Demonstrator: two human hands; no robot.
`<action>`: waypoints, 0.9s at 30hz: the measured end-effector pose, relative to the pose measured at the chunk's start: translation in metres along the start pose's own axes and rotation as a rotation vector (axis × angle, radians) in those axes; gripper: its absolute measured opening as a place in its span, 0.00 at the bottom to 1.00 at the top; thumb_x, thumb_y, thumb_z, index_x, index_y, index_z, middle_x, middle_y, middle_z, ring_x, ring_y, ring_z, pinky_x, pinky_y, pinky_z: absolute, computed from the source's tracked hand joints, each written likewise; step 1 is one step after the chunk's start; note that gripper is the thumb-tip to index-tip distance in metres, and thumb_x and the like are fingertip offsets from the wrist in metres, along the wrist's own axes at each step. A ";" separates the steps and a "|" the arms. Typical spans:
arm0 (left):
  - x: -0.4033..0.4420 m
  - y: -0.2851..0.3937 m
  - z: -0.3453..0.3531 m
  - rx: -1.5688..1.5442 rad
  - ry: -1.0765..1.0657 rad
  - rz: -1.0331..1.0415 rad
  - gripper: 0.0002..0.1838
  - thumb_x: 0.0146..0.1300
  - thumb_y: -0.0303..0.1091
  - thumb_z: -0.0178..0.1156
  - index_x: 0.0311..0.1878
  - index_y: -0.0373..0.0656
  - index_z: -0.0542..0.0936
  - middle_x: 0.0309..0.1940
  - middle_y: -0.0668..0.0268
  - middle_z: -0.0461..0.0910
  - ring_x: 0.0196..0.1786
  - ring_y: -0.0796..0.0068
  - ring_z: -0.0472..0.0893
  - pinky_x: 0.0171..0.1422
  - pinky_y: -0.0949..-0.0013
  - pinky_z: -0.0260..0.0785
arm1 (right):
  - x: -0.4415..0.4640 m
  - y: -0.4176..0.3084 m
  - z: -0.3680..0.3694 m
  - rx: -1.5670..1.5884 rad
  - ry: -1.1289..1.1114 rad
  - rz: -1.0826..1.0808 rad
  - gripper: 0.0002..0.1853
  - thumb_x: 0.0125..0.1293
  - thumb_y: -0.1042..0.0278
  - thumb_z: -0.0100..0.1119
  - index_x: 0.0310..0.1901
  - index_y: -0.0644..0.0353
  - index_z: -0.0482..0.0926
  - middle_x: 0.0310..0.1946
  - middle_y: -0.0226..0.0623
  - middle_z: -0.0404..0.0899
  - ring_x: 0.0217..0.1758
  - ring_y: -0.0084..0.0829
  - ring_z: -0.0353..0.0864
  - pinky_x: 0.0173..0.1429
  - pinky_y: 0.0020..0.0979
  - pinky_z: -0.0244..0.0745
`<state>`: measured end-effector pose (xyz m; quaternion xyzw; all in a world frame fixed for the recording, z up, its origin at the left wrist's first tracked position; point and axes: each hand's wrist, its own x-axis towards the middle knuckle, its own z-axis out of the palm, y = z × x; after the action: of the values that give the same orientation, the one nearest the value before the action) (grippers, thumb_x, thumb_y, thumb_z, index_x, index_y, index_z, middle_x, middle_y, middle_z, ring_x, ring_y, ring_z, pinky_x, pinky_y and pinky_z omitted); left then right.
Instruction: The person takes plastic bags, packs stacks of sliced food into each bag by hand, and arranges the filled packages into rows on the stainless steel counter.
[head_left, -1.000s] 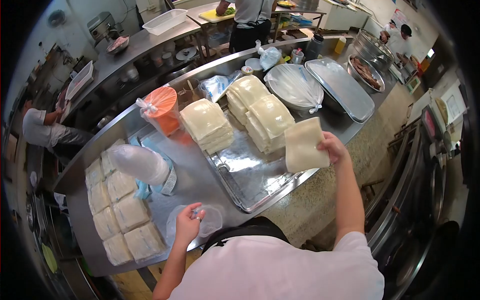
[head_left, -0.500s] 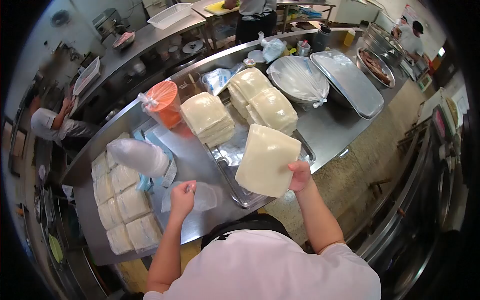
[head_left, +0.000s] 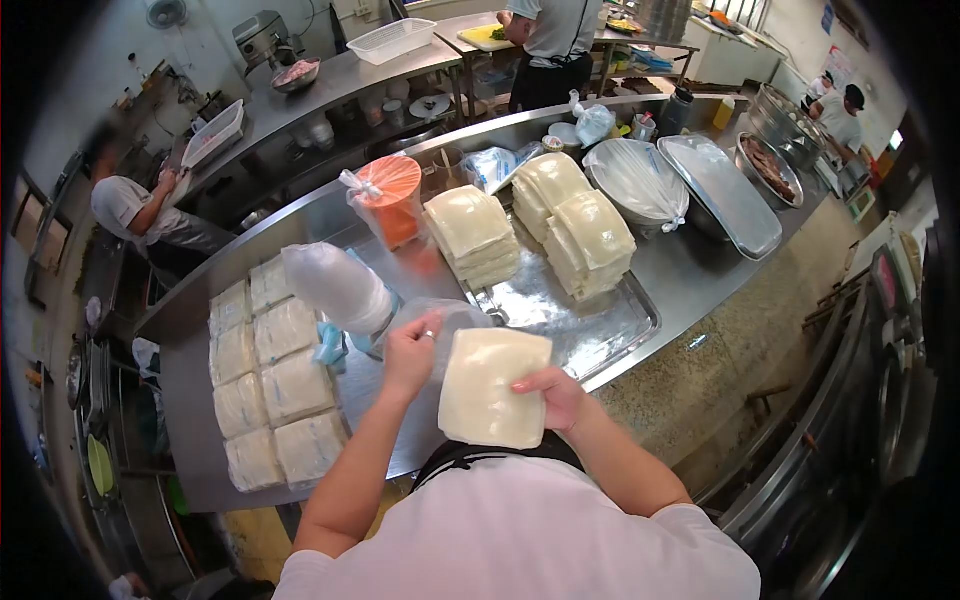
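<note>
My right hand point(head_left: 555, 397) grips a squarish stack of pale, shiny dough sheets point(head_left: 488, 388) in front of my body, thumb on the top face. To its left, my left hand point(head_left: 410, 358) pinches a clear plastic bag point(head_left: 452, 314), which hangs open over the table just behind the sheets. Beyond them, a metal tray point(head_left: 610, 345) bears taller piles of similar sheets point(head_left: 470, 235). Left of my left hand stands a bundle of thin clear bags point(head_left: 338, 288) with blue wrapping around its base. Several bagged packs of sheets point(head_left: 290, 385) lie in rows at the table's left.
An orange container point(head_left: 392, 200) under clear plastic stands behind the tray. A plastic-covered bowl point(head_left: 635, 180), a lidded metal pan point(head_left: 722, 195) and a bowl of brown food point(head_left: 770, 170) line the right side. Co-workers stand at the far left point(head_left: 135, 210), back point(head_left: 555, 50) and right point(head_left: 840, 115).
My right hand has brought the dough sheets left and closer to my body. My left hand has moved up and right with the plastic bag, near the sheets. The view has shifted.
</note>
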<state>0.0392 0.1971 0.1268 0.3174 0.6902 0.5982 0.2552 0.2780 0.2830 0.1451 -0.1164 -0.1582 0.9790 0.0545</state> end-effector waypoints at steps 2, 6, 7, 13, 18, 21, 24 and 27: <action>-0.019 0.014 -0.016 0.096 -0.226 -0.014 0.15 0.76 0.35 0.62 0.56 0.36 0.87 0.43 0.66 0.89 0.44 0.81 0.80 0.51 0.71 0.74 | 0.015 0.021 -0.005 0.021 0.013 -0.004 0.31 0.64 0.77 0.63 0.70 0.66 0.70 0.64 0.48 0.80 0.65 0.46 0.82 0.71 0.51 0.77; -0.051 0.026 -0.052 0.276 -0.379 -0.075 0.13 0.70 0.30 0.64 0.54 0.37 0.87 0.39 0.60 0.90 0.40 0.77 0.83 0.49 0.69 0.76 | 0.035 0.050 -0.022 0.055 0.116 -0.071 0.30 0.65 0.77 0.61 0.69 0.67 0.70 0.63 0.49 0.79 0.65 0.49 0.81 0.72 0.53 0.76; -0.059 0.030 -0.059 0.384 -0.360 -0.071 0.12 0.67 0.29 0.64 0.51 0.36 0.87 0.36 0.58 0.88 0.39 0.73 0.83 0.48 0.67 0.76 | 0.036 0.057 -0.022 0.068 0.153 -0.091 0.30 0.65 0.78 0.61 0.69 0.68 0.70 0.63 0.50 0.79 0.65 0.50 0.81 0.72 0.54 0.75; -0.090 -0.014 -0.091 0.648 -0.189 0.176 0.07 0.54 0.26 0.64 0.37 0.37 0.79 0.27 0.51 0.82 0.35 0.47 0.83 0.43 0.52 0.76 | 0.044 0.109 -0.013 0.069 0.370 -0.260 0.31 0.63 0.80 0.57 0.70 0.69 0.67 0.64 0.53 0.77 0.67 0.54 0.79 0.74 0.55 0.72; -0.104 -0.016 -0.110 0.625 -0.282 0.063 0.07 0.56 0.29 0.64 0.37 0.40 0.78 0.29 0.48 0.84 0.39 0.41 0.84 0.47 0.46 0.77 | 0.050 0.153 0.004 0.015 0.617 -0.349 0.31 0.62 0.84 0.53 0.69 0.72 0.66 0.64 0.57 0.75 0.69 0.59 0.75 0.75 0.59 0.70; -0.110 -0.009 -0.117 0.658 -0.363 0.070 0.07 0.57 0.29 0.64 0.36 0.40 0.77 0.30 0.47 0.84 0.38 0.40 0.84 0.46 0.46 0.77 | 0.055 0.168 0.009 0.083 0.692 -0.390 0.30 0.61 0.85 0.52 0.68 0.74 0.67 0.63 0.58 0.75 0.68 0.60 0.75 0.74 0.61 0.70; -0.129 -0.017 -0.114 0.698 -0.411 0.202 0.05 0.55 0.26 0.65 0.33 0.39 0.78 0.26 0.51 0.83 0.34 0.46 0.85 0.40 0.50 0.76 | 0.056 0.177 0.016 0.038 0.731 -0.452 0.29 0.61 0.86 0.51 0.67 0.75 0.66 0.62 0.58 0.75 0.67 0.60 0.76 0.72 0.61 0.72; -0.115 -0.017 -0.114 0.628 -0.328 0.211 0.05 0.55 0.26 0.64 0.33 0.40 0.78 0.26 0.50 0.83 0.33 0.45 0.85 0.40 0.49 0.76 | 0.061 0.186 0.020 -0.079 0.768 -0.484 0.29 0.61 0.86 0.51 0.66 0.77 0.67 0.62 0.59 0.74 0.66 0.59 0.77 0.71 0.60 0.74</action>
<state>0.0306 0.0341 0.1246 0.5411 0.7537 0.3213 0.1894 0.2009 0.1106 0.0904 -0.4325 -0.1865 0.8172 0.3321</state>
